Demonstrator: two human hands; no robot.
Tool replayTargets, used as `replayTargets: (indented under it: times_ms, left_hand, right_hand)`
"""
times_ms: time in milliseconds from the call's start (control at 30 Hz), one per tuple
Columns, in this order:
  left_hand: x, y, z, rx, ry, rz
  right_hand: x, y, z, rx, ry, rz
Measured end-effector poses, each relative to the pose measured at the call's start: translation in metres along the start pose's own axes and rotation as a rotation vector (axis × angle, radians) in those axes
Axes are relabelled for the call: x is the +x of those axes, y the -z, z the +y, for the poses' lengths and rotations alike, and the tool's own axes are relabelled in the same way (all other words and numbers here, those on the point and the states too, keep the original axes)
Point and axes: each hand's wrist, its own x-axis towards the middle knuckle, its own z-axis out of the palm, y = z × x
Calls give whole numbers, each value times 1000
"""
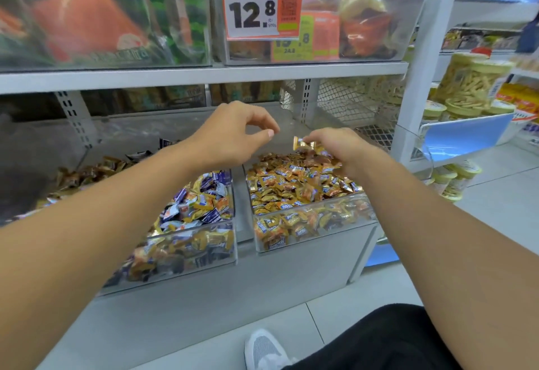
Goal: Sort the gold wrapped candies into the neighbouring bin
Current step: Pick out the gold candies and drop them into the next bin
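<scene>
Candy point(304, 144) in right hand point(335, 147) pinch grip

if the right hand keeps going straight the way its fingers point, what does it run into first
Probably nothing at once. The right hand pinches a gold candy above the right bin, fingers pointing left towards the left hand. A small gap separates them, so that hand's fingertips would likely come first, though depth is unclear.
</scene>
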Motion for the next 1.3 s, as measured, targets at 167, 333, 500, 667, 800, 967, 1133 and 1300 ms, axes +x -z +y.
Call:
replayTargets:
  times_ms: [167,333,500,667,800,967,1133,1300]
  left_hand:
    - [-35,23,-29,-68,71,135]
    - [-87,93,-114,266,540,51]
    - [-139,112,-163,476,684,-296]
    - [-153,119,-175,378,649,-244]
    - [-160,120,-186,284,688,-89]
    - [-160,119,-194,36,745,-34]
    - [-156,115,-195,-21,746,19]
    - [-154,109,-191,97,683,-11]
  right_hand:
    - [-3,-18,-2,-544,235,172]
    - [-82,-75,-67,-548,981,181]
    - [-123,-178,-79,-894,1000,-451]
    - [-83,-234,-74,-1091,819,-535]
    - [-60,-259,-79,-1137,774,-433]
    - [-42,-267,-86,-1295,710,-383]
    - [-41,-273,-82,-1188,697,-457]
    - [-37,-278,-76,-1193,757,-410]
